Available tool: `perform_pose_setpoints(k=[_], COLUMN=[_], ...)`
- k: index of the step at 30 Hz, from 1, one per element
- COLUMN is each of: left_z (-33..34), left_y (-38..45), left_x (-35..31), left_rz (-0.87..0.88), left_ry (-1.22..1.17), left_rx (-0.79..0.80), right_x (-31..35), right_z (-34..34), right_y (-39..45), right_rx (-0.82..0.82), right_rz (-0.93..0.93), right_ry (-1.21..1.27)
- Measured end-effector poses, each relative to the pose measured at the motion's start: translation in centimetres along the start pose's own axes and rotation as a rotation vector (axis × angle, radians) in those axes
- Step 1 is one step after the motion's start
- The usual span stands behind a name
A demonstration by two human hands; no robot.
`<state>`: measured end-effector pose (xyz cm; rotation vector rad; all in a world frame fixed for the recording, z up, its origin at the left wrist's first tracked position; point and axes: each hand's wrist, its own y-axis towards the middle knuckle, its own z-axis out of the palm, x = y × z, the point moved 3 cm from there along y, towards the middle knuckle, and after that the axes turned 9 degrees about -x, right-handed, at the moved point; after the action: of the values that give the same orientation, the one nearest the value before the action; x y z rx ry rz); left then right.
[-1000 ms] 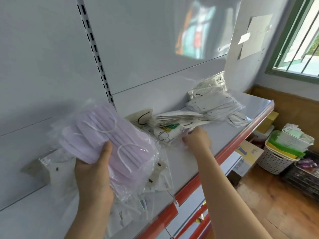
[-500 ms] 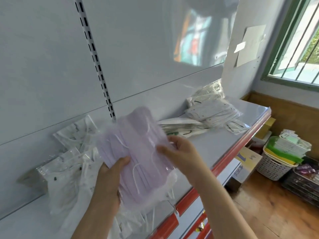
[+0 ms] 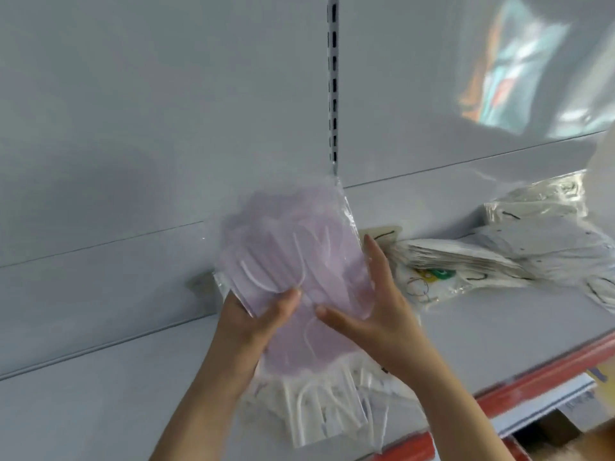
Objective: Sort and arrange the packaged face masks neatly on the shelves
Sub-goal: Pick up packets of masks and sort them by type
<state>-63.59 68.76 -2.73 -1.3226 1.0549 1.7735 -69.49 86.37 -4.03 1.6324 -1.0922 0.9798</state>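
Grey shelf, head view: sorting looks roughly midway.
Both hands hold the lilac mask pack upright against the back panel; the left hand grips its lower edge with curled fingers, the right hand steadies its side, fingers straight. White packs beneath lie jumbled; the stacked packs to the right look partly ordered.

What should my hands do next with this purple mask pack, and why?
Probably lower the purple mask pack onto the white packs beneath it. The left hand grips its lower edge, the right hand steadies its side, and it leans toward the shelf's back panel, not lying flat.
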Motion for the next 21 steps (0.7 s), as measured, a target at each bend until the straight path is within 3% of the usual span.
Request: perform_pose_setpoints(k=[4, 6, 10, 14, 16, 19, 21], left_z=[-2.9, -3.5, -4.2, -5.3, -5.4, -6.1, -7.5], left_y=[-0.7, -1.4, -2.2, -2.3, -2.9, -3.6, -3.5], left_x=[0.7, 1.3, 1.8, 1.3, 1.0, -0.3, -2.3], left_rz=[0.019, -0.014, 0.012, 0.032, 0.041, 0.103, 0.149], left_ry=[0.168, 0.172, 0.137, 0.110, 0.149, 0.197, 0.190], left_rx=[0.026, -0.035, -0.137, -0.052, -0.032, -0.118, -0.165], right_x=[-0.4, -0.6, -0.6, -0.8, -1.2, 0.8, 3.6], right_z=[2.4, 3.8, 4.9, 4.6, 5.0, 6.6, 8.4], right_y=[-0.4, -1.1, -1.5, -1.9, -2.1, -2.1, -1.9], right_rx=[0.214, 0.290, 0.241, 0.412, 0.396, 0.332, 0.378], right_rz=[-0.037, -0.057, -0.060, -0.015, -0.015, -0.072, -0.131], right_ry=[0.148, 0.159, 0.209, 0.177, 0.082, 0.072, 0.112])
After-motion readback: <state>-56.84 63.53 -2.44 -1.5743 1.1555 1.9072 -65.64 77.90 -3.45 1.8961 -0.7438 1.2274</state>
